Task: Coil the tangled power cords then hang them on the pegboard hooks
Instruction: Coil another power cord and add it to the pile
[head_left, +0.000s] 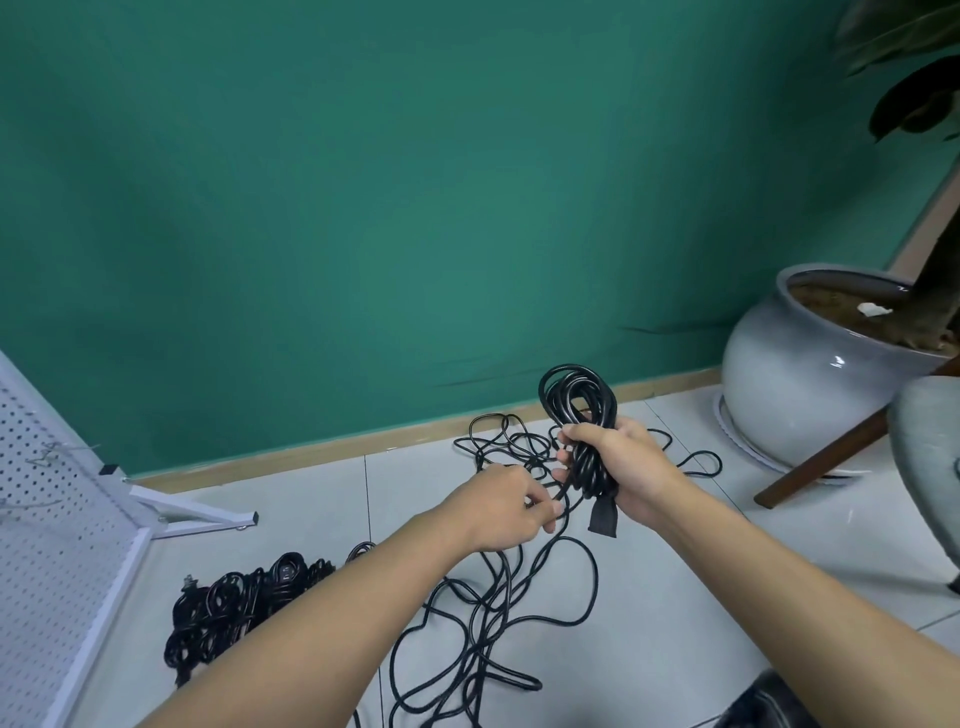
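Gripping the coiled cord (579, 410), the right hand (628, 467); left hand (506, 512) pinches its loose strand (558, 496).

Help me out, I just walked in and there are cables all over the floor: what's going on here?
A person is coiling a black power cord. Their right hand grips the coil, held above the tiled floor, while the left hand pinches the loose cord leading to it. The rest of that cord lies in tangled loops on the floor. A pile of cords lies beside the white pegboard, and no cord hangs on the part of it in view.
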